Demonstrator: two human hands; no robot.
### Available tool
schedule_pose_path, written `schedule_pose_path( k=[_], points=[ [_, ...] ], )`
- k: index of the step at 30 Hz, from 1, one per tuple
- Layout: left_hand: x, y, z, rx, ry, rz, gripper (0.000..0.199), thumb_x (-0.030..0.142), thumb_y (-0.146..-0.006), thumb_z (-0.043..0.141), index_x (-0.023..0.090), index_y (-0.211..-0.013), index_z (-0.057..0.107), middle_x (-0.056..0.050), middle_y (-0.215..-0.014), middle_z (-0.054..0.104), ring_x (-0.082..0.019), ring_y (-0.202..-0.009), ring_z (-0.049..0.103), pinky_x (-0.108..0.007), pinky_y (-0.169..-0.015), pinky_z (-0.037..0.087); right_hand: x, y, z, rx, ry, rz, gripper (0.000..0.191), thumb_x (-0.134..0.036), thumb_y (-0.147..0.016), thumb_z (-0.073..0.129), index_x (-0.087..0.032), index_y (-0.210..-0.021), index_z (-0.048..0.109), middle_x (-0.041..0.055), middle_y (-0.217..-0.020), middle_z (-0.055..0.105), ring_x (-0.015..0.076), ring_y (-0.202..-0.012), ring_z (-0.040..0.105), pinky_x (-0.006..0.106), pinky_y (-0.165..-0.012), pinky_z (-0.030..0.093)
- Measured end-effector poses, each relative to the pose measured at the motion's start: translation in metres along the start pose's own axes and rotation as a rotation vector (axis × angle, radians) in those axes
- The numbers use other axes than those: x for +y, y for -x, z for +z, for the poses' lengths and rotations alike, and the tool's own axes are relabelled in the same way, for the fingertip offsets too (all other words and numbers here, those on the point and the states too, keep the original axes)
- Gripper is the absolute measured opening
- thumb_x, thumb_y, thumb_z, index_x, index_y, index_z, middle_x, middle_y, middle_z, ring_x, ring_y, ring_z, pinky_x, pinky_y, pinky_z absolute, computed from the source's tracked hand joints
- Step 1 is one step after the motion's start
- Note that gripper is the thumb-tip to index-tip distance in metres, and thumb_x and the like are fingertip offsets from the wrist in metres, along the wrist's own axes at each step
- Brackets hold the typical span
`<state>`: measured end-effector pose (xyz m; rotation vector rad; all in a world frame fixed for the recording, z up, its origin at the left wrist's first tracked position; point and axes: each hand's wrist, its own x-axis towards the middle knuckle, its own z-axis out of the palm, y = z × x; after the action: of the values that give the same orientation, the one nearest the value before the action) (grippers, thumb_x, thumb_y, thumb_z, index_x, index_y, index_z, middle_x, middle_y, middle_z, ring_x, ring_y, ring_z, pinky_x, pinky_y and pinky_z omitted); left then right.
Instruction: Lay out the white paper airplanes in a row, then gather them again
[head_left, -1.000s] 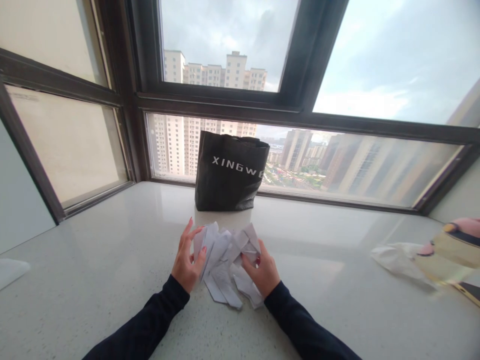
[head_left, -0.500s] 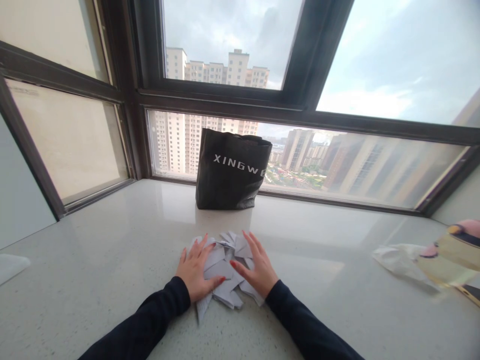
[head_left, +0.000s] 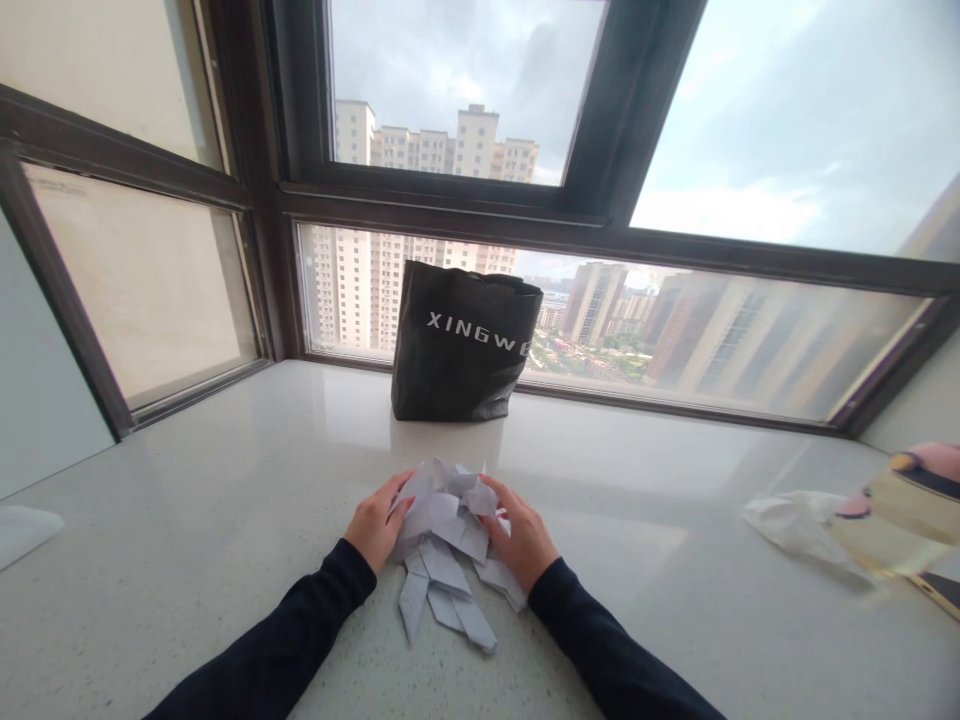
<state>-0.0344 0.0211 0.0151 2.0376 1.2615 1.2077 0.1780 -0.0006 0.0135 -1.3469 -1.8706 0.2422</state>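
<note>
A loose heap of white paper pieces (head_left: pixel 442 515), some of them folded, lies on the pale speckled sill between my hands. Around its left side curls my left hand (head_left: pixel 379 520), thumb on top and fingertips tucked behind the paper. My right hand (head_left: pixel 523 530) clasps the right side the same way, its fingers partly hidden by the pieces. Several pieces at the near side of the heap lie outside my grasp. Beyond the heap stands a black bag (head_left: pixel 465 345) with white lettering, upright.
Dark-framed windows (head_left: pixel 450 205) rise behind the bag and along the left. On the right of the sill (head_left: pixel 645 610) are a crumpled white tissue (head_left: pixel 795 525) and a yellow and pink object (head_left: pixel 900 510), blurred. Something white (head_left: pixel 26 530) lies at the left edge.
My hands have gone from lying spread over the papers to gripping the heap from both sides. The far papers are bunched higher; some near pieces have slid toward me.
</note>
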Motion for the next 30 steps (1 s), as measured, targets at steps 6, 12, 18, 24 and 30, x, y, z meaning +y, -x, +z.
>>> schedule_pose_path(
  k=[6, 12, 18, 24, 30],
  points=[
    [-0.001, -0.001, 0.001, 0.113, 0.221, -0.069, 0.041, 0.035, -0.081, 0.036, 0.014, -0.116, 0.042, -0.011, -0.113, 0.053, -0.024, -0.104, 0.049, -0.036, -0.089, 0.037, -0.003, -0.002, -0.006, 0.260, -0.135, 0.074, 0.034, -0.030, -0.081, 0.036, -0.018, -0.110, 0.048, 0.0114, -0.109, 0.052, 0.0190, -0.089, 0.057, 0.032, -0.069, 0.051],
    [-0.003, 0.002, 0.002, 0.205, 0.056, 0.072, 0.050, 0.034, -0.081, 0.039, 0.018, -0.127, 0.029, -0.010, -0.134, 0.028, -0.024, -0.121, 0.028, -0.040, -0.098, 0.024, -0.015, 0.007, -0.002, -0.072, 0.185, -0.083, 0.075, -0.053, -0.062, 0.057, -0.024, -0.127, 0.031, 0.0108, -0.137, 0.023, 0.0319, -0.124, 0.019, 0.052, -0.095, 0.022],
    [-0.008, 0.017, 0.017, -0.256, -0.293, 0.226, 0.063, 0.036, -0.065, 0.058, 0.028, -0.123, 0.036, -0.008, -0.131, 0.036, -0.035, -0.118, 0.030, -0.059, -0.094, 0.011, -0.013, 0.008, 0.003, -0.342, 0.247, -0.050, 0.067, -0.047, -0.062, 0.060, -0.024, -0.122, 0.042, 0.0106, -0.126, 0.043, 0.0301, -0.115, 0.036, 0.048, -0.093, 0.026],
    [-0.007, 0.012, 0.015, -0.229, -0.185, 0.243, 0.049, 0.026, -0.074, 0.048, 0.022, -0.122, 0.038, -0.008, -0.119, 0.049, -0.025, -0.109, 0.044, -0.044, -0.095, 0.029, -0.003, 0.001, 0.000, -0.099, 0.113, -0.088, 0.045, -0.008, -0.062, 0.049, -0.019, -0.105, 0.056, 0.0077, -0.106, 0.060, 0.0224, -0.097, 0.053, 0.034, -0.084, 0.040],
    [0.007, 0.002, 0.001, 0.171, 0.083, 0.123, 0.048, 0.032, -0.082, 0.041, 0.018, -0.125, 0.029, -0.010, -0.124, 0.043, -0.021, -0.110, 0.045, -0.035, -0.092, 0.036, 0.003, -0.003, -0.010, 0.348, -0.202, 0.033, 0.032, -0.025, -0.082, 0.035, -0.020, -0.112, 0.046, 0.0056, -0.103, 0.060, 0.0187, -0.091, 0.057, 0.031, -0.076, 0.047]
  ],
)
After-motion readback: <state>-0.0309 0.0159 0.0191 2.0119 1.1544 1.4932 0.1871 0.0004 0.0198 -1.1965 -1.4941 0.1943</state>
